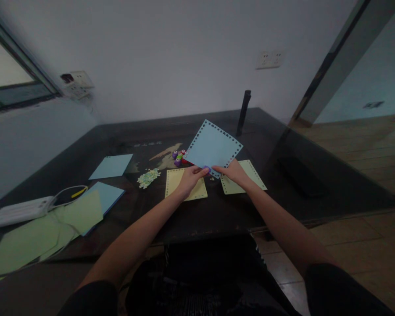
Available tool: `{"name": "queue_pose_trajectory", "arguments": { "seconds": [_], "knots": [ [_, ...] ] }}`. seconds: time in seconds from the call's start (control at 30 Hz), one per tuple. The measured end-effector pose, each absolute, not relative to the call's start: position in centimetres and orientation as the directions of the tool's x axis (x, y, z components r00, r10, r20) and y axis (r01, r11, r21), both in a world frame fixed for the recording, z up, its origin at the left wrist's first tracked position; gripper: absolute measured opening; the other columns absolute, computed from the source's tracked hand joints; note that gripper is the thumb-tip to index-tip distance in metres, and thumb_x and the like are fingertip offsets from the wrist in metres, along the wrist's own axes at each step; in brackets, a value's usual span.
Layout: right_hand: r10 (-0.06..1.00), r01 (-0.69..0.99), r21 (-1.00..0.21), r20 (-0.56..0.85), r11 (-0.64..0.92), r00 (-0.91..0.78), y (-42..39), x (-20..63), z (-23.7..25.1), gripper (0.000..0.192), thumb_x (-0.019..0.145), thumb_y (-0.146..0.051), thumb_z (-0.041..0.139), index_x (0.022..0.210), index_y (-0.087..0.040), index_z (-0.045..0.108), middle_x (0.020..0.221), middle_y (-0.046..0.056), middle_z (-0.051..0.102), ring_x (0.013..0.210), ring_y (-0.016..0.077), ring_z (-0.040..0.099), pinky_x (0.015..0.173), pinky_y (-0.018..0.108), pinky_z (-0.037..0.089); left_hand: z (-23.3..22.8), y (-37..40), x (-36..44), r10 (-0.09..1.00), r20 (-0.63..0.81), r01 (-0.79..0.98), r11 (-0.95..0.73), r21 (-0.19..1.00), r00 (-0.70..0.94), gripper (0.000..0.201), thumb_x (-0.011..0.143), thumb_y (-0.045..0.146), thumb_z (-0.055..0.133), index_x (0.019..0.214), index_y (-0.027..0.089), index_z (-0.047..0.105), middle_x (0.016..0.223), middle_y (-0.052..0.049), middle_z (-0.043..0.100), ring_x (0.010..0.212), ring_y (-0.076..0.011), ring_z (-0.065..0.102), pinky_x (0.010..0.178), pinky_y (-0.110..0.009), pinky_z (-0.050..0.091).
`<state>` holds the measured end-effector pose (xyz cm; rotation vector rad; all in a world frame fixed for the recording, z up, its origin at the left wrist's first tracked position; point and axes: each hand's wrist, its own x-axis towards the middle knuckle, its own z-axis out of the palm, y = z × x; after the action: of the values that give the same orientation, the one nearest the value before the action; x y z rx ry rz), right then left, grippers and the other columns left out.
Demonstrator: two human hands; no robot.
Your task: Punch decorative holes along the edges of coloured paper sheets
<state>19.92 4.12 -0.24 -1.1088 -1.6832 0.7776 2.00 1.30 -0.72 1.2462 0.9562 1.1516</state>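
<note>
Holding blue punched sheet (213, 147) by its lower corner, both hands, left hand (190, 177), right hand (234, 172).

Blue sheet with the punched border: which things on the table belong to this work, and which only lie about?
In use:
blue punched sheet, held by left hand and right hand
small purple punch at its lower corner
spare punches
two punched yellow sheets
paper scraps

Lying about:
plain blue sheets
green sheets
white device
black cylinder
</note>
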Motion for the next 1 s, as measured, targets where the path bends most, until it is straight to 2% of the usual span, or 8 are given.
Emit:
{"name": "queue_pose_trajectory", "arguments": {
  "seconds": [0.33,0.63,0.8,0.9,1.0],
  "knots": [
    [0.924,0.274,-0.882,0.364,0.383,-0.118,4.3,20.0,-0.3,0.047,0.064,-0.024,0.072,0.108,-0.016,0.059,0.113,0.013,0.064,0.108,0.0259,0.058,0.097,0.046,0.043,-0.2,1.0,1.8,0.959,0.053,-0.211,0.007,0.977,0.277,0.036,0.068,0.037,0.072,0.091,0.01,0.067,0.092,-0.01,0.07,0.086,-0.0178,0.064,0.09,-0.036,0.045],
    [0.934,0.272,-0.893,0.348,0.357,-0.082,4.2,20.1,0.0,0.044,0.064,-0.026,0.071,0.106,-0.016,0.06,0.107,0.012,0.066,0.103,0.0262,0.06,0.092,0.045,0.046,0.4,1.0,1.6,0.951,0.029,-0.186,0.03,0.982,0.308,0.036,0.066,0.037,0.074,0.088,0.01,0.066,0.092,-0.01,0.069,0.086,-0.0177,0.064,0.092,-0.037,0.044],
    [0.939,0.268,-0.9,0.333,0.344,-0.086,4.1,20.3,0.2,0.041,0.066,-0.028,0.07,0.104,-0.015,0.061,0.106,0.013,0.067,0.102,0.0267,0.06,0.092,0.045,0.046,0.8,1.1,1.3,0.966,0.039,-0.08,-0.019,0.997,0.255,0.037,0.066,0.037,0.074,0.09,0.01,0.066,0.094,-0.012,0.069,0.086,-0.0196,0.064,0.09,-0.037,0.045],
    [0.937,0.272,-0.898,0.345,0.346,-0.052,4.3,20.6,0.3,0.042,0.065,-0.028,0.071,0.104,-0.016,0.062,0.107,0.012,0.066,0.106,0.0271,0.058,0.096,0.045,0.043,0.8,1.3,1.0,0.969,0.087,0.073,-0.107,0.992,0.23,0.037,0.066,0.035,0.074,0.095,0.011,0.066,0.097,-0.011,0.069,0.088,-0.0202,0.064,0.089,-0.038,0.047],
    [0.94,0.239,-0.911,0.339,0.338,-0.038,4.6,20.9,0.2,0.042,0.064,-0.029,0.071,0.103,-0.016,0.062,0.107,0.011,0.066,0.104,0.0268,0.06,0.095,0.046,0.044,0.6,1.5,0.8,0.952,0.142,0.241,-0.211,0.948,0.273,0.037,0.07,0.032,0.07,0.101,0.011,0.064,0.099,-0.011,0.068,0.088,-0.0191,0.064,0.086,-0.037,0.048]
  ]
}}
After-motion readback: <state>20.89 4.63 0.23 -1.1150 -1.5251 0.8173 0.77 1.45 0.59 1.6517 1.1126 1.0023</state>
